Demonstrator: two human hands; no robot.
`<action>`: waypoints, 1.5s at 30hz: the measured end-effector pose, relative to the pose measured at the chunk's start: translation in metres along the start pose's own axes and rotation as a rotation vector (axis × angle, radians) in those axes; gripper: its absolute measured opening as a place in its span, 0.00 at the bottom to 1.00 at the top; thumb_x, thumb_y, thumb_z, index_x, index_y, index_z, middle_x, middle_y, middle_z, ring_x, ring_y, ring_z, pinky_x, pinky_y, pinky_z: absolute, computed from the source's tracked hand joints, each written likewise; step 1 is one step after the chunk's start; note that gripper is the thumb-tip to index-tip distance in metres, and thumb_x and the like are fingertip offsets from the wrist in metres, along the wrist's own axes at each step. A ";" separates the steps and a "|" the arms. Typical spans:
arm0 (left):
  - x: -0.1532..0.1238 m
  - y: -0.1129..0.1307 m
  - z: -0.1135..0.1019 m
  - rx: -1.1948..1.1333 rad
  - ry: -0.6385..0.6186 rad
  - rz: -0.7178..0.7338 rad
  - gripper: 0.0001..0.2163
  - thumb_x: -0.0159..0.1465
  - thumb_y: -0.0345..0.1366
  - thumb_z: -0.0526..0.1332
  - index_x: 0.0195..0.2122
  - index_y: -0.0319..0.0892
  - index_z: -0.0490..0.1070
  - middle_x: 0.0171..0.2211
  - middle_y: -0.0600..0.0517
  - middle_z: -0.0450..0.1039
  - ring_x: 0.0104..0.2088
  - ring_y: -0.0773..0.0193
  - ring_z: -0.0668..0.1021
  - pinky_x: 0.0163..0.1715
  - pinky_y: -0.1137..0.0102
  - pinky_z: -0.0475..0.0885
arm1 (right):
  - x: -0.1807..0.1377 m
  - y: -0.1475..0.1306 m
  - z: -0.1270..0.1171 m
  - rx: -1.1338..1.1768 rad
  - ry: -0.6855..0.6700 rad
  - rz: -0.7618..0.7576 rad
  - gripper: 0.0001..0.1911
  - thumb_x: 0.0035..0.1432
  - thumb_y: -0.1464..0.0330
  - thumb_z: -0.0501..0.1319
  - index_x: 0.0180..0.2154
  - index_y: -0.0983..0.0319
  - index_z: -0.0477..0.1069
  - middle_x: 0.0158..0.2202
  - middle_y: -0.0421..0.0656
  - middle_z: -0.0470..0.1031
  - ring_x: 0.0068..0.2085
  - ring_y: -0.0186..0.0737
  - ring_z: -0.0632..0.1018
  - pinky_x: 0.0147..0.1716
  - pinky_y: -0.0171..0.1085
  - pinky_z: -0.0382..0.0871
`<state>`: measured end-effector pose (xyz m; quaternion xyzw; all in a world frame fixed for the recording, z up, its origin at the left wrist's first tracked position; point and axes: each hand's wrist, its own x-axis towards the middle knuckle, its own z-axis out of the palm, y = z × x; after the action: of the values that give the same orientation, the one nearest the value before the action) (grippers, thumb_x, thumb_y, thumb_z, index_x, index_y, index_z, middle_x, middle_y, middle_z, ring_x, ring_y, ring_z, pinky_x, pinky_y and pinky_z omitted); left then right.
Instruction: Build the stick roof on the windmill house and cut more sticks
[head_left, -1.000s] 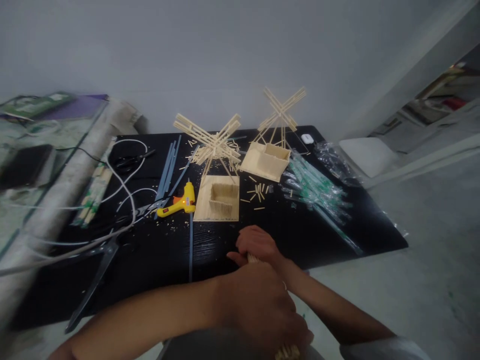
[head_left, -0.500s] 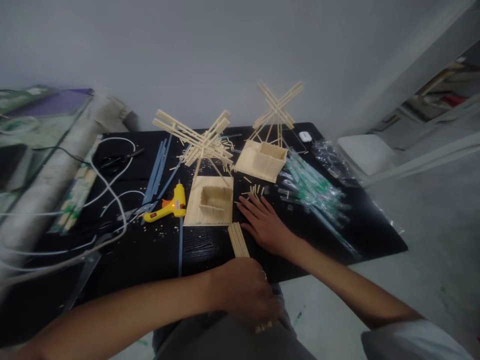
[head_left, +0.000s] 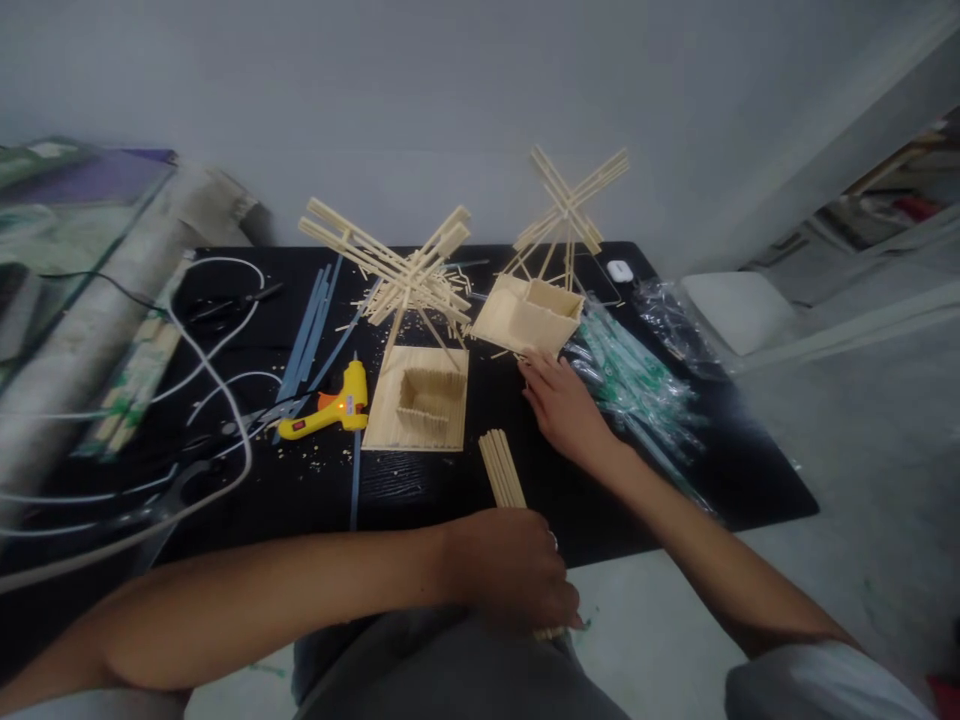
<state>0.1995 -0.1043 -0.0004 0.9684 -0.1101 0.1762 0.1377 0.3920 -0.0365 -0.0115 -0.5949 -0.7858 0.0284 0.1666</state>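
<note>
My left hand [head_left: 510, 570] is wrapped around a bundle of thin wooden sticks [head_left: 502, 468] over the table's front edge; their ends stick out on both sides of the fist. Palm down, my right hand [head_left: 562, 405] rests on the black table with its fingers stretched out, at the front edge of the rear stick windmill model [head_left: 499, 308]. Whatever lies under those fingers is hidden. A nearer windmill model [head_left: 382, 405], with a square base and a small box of sticks, stands left of the bundle. Beside it lies a yellow glue gun [head_left: 330, 408].
Plastic-wrapped packs [head_left: 637, 360] lie at the right of the black table [head_left: 420, 500]. Behind the nearer model is a pile of cut sticks [head_left: 442, 290]. Blue-grey strips [head_left: 309, 330], white cables [head_left: 225, 385] and pliers [head_left: 247, 298] are on the left. A white stool [head_left: 739, 310] stands right.
My right hand has slid forward and right, up to the rear model's base. The loose stick pieces near it no longer show where they lay. My left hand still grips the bundle, slightly further right.
</note>
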 end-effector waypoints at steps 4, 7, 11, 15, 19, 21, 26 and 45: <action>0.001 -0.019 -0.011 0.066 0.006 -0.020 0.17 0.68 0.47 0.68 0.26 0.43 0.75 0.21 0.53 0.75 0.26 0.60 0.79 0.30 0.62 0.69 | -0.009 -0.012 -0.014 0.210 0.123 0.022 0.18 0.72 0.68 0.54 0.56 0.63 0.77 0.63 0.55 0.76 0.67 0.55 0.74 0.67 0.59 0.67; 0.000 -0.035 -0.016 0.100 0.037 -0.018 0.16 0.68 0.48 0.68 0.27 0.43 0.76 0.21 0.53 0.75 0.31 0.59 0.79 0.36 0.62 0.70 | -0.018 -0.027 -0.027 0.427 0.079 0.230 0.12 0.70 0.63 0.59 0.45 0.61 0.78 0.44 0.50 0.84 0.45 0.49 0.85 0.48 0.48 0.80; -0.004 -0.055 -0.016 0.142 0.043 -0.002 0.16 0.68 0.50 0.67 0.29 0.44 0.78 0.26 0.51 0.77 0.34 0.58 0.79 0.45 0.61 0.71 | -0.023 -0.038 -0.039 0.678 -0.271 0.501 0.18 0.67 0.56 0.64 0.50 0.61 0.72 0.33 0.43 0.83 0.31 0.42 0.84 0.32 0.38 0.76; -0.007 -0.067 -0.013 0.152 0.064 0.007 0.18 0.70 0.51 0.63 0.31 0.43 0.78 0.29 0.49 0.76 0.38 0.56 0.79 0.53 0.59 0.69 | -0.013 -0.035 -0.042 0.613 -0.367 0.558 0.17 0.67 0.58 0.65 0.50 0.62 0.70 0.29 0.41 0.82 0.30 0.42 0.83 0.31 0.37 0.72; -0.011 -0.072 -0.013 0.164 0.055 -0.046 0.21 0.68 0.57 0.62 0.35 0.42 0.78 0.35 0.45 0.77 0.46 0.50 0.78 0.59 0.54 0.67 | -0.001 -0.029 -0.038 0.550 -0.354 0.554 0.10 0.65 0.64 0.66 0.44 0.61 0.73 0.29 0.42 0.82 0.31 0.41 0.82 0.32 0.36 0.71; -0.014 -0.073 -0.015 0.162 0.024 -0.073 0.23 0.67 0.59 0.63 0.38 0.41 0.78 0.38 0.43 0.77 0.48 0.48 0.77 0.58 0.54 0.67 | 0.003 -0.028 -0.036 0.520 -0.340 0.555 0.06 0.63 0.66 0.68 0.40 0.61 0.75 0.30 0.43 0.83 0.32 0.41 0.82 0.33 0.36 0.71; -0.020 -0.072 -0.025 0.108 -0.042 -0.102 0.26 0.64 0.60 0.65 0.45 0.39 0.75 0.43 0.42 0.76 0.47 0.47 0.76 0.57 0.53 0.68 | 0.010 -0.025 -0.033 0.534 -0.362 0.582 0.07 0.60 0.68 0.71 0.30 0.61 0.77 0.29 0.43 0.82 0.31 0.40 0.81 0.29 0.35 0.71; -0.050 -0.017 -0.066 0.076 -0.213 -0.420 0.36 0.56 0.58 0.74 0.57 0.39 0.69 0.58 0.39 0.71 0.59 0.43 0.72 0.59 0.53 0.68 | 0.002 -0.027 -0.036 0.804 -0.345 0.756 0.12 0.66 0.77 0.59 0.29 0.62 0.69 0.27 0.41 0.80 0.23 0.34 0.81 0.19 0.30 0.78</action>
<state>0.1378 -0.0604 0.0361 0.9877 0.0863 0.0446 0.1226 0.3771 -0.0479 0.0292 -0.7110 -0.4618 0.4791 0.2273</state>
